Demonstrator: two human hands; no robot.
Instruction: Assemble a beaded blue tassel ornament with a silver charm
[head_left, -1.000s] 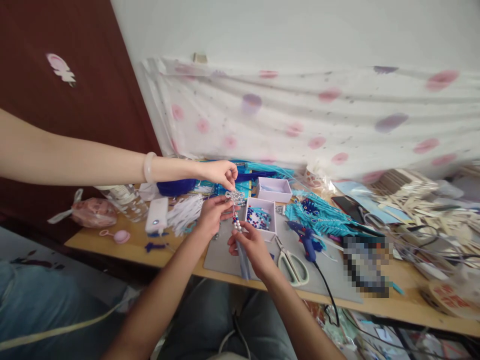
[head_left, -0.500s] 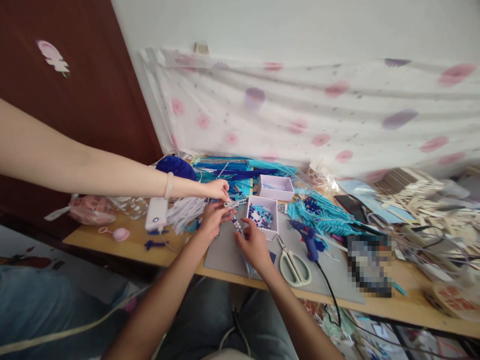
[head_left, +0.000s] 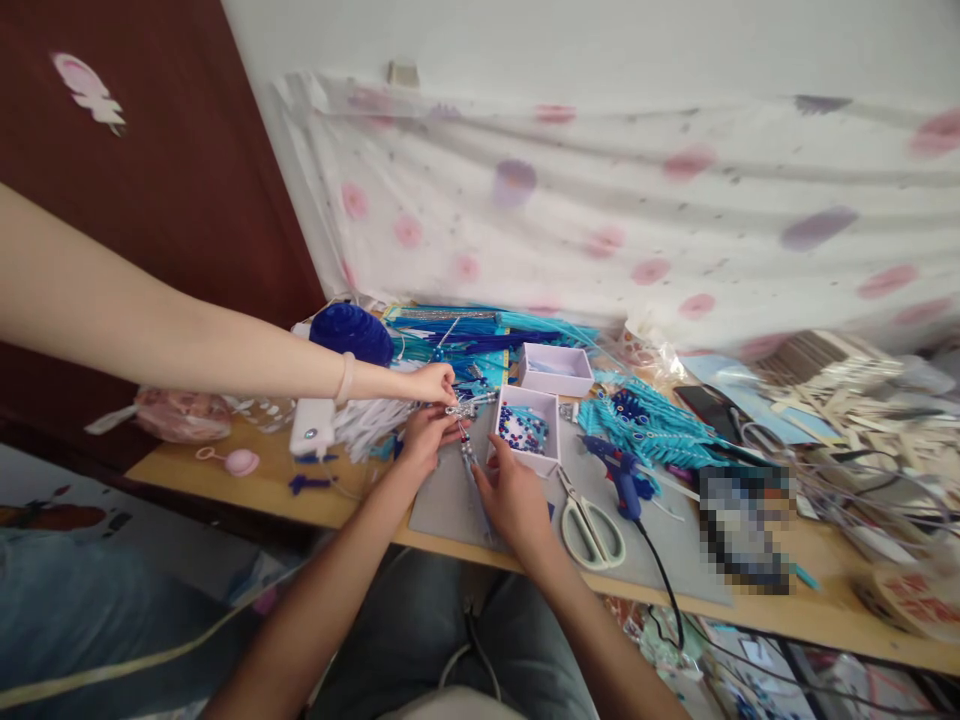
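My left hand (head_left: 425, 433) pinches a small silver ornament (head_left: 463, 408) just above a grey mat (head_left: 450, 500). A short beaded strand (head_left: 466, 450) with a pale tassel hangs from the ornament down to my right hand (head_left: 512, 492), whose fingers close on the strand's lower part. Another person's hand (head_left: 433, 382), wearing a pale bracelet, reaches in from the left and touches the same ornament. A white box of blue and red beads (head_left: 525, 428) sits right beside my right hand.
White-handled scissors (head_left: 591, 528) and a blue glue gun (head_left: 619, 474) with its black cord lie on the mat's right part. Turquoise feathered pieces (head_left: 652, 422), a second white box (head_left: 556, 368), a white power bank (head_left: 313, 426) and wooden sticks (head_left: 825, 385) crowd the wooden table.
The ornament and all three hands have come down closer to the mat. My right hand slid along the strand toward the bead box. The other person's hand moved slightly left.
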